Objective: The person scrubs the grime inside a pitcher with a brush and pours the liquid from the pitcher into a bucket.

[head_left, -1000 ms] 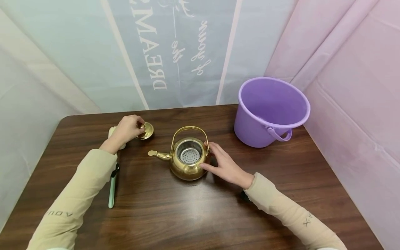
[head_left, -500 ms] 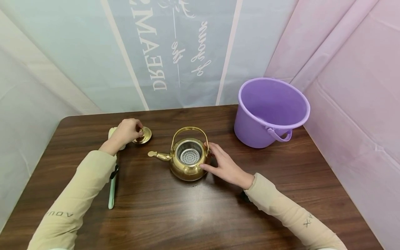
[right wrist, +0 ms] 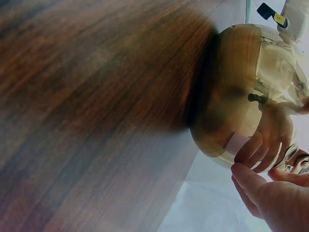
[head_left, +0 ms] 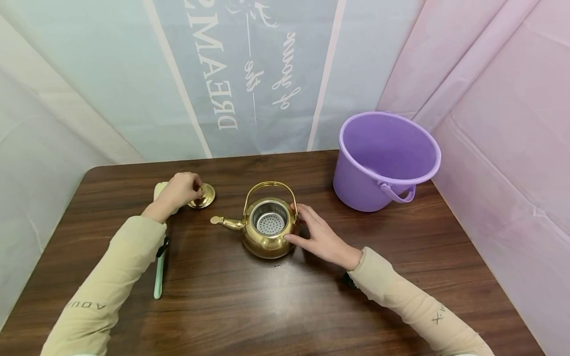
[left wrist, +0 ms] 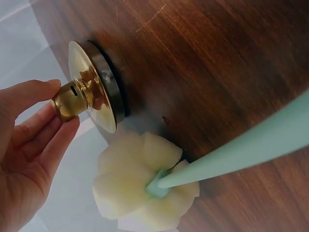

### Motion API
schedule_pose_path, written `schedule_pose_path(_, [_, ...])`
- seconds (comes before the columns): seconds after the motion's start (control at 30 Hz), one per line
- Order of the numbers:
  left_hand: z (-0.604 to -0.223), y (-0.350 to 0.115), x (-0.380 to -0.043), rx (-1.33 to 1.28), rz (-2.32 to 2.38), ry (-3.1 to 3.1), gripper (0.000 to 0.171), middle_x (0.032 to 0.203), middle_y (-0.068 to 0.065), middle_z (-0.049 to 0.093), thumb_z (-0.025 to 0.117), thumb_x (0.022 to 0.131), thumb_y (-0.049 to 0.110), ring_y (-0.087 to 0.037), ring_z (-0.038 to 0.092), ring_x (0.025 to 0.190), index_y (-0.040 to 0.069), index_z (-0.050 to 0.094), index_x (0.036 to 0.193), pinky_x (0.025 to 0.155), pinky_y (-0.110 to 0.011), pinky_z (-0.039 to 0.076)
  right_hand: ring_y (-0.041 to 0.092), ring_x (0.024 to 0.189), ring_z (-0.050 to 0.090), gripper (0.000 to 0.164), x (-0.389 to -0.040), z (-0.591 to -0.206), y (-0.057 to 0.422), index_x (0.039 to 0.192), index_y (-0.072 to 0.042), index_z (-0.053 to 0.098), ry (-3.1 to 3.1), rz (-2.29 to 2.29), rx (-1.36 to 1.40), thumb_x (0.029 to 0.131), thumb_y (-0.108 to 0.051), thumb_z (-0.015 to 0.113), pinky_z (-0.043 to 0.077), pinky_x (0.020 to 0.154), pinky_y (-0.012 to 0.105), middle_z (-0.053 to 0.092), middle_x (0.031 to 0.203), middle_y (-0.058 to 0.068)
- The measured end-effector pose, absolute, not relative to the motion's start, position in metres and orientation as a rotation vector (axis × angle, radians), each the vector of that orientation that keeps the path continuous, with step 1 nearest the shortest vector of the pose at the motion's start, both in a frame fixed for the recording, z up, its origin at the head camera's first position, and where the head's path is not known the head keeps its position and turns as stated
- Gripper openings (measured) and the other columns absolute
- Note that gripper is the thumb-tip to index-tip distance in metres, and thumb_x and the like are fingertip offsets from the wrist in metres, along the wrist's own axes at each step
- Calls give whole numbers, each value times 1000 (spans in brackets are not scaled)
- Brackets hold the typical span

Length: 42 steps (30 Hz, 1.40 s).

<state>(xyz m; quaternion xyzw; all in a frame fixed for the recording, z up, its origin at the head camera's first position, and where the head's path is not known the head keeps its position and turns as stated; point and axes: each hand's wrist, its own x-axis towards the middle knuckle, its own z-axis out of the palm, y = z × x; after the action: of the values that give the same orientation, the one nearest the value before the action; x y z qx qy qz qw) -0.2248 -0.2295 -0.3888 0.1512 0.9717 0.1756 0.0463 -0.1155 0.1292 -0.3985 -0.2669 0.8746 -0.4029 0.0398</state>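
Observation:
At the left back, my left hand (head_left: 180,190) pinches the knob of a brass lid (head_left: 207,197) between thumb and fingertips. In the left wrist view the lid (left wrist: 96,92) sits with its rim at the tabletop; whether it touches cannot be told. Mid-table stands a brass teapot (head_left: 265,244), its top uncovered, with a perforated metal strainer (head_left: 269,223) inside. Its spout points left and its hoop handle (head_left: 270,184) stands up. My right hand (head_left: 322,238) rests spread against the teapot's right side, thumb in front, fingertips by the handle's base. The right wrist view shows fingertips on the teapot's shiny body (right wrist: 241,92).
A sponge brush lies beneath my left forearm, its pale sponge head (left wrist: 140,179) near the lid and its mint-green handle (head_left: 159,277) toward me. A purple bucket (head_left: 356,183) stands at the right back. Hanging cloth (head_left: 267,133) borders the wooden table (head_left: 276,316).
My left hand has moved the lid slightly left and toward me, lowering it at the table. The right hand and the teapot have stayed in place.

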Motion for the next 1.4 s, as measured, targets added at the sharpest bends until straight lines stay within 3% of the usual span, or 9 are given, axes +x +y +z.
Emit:
schedule_pose_path(0.33, [-389, -232, -225, 481, 532, 2960, 17, 81, -16, 60, 65, 78, 8, -27, 56, 72, -5, 61, 89, 67, -42, 44, 16, 115, 46, 67, -116, -398, 128, 135, -9, 35, 2680, -1235, -814, 83, -41, 62, 39, 94, 35, 39, 134, 4])
schedule_pose_path(0.6, [-380, -231, -224, 493, 534, 2979, 26, 96, -22, 59, 61, 83, 11, -32, 56, 84, -6, 58, 102, 72, -45, 43, 16, 116, 46, 67, -116, -400, 129, 135, -10, 35, 2683, -1235, -806, 83, -42, 62, 39, 95, 35, 38, 134, 3])
schedule_pose_path(1.4, [-337, -194, -194, 774, 697, 3061, 19, 101, -15, 63, 59, 86, 10, -29, 61, 94, 0, 60, 103, 79, -43, 47, 16, 113, 47, 67, -115, -399, 129, 136, -11, 35, 2693, -1215, -813, 83, -44, 60, 39, 94, 35, 38, 135, 3])
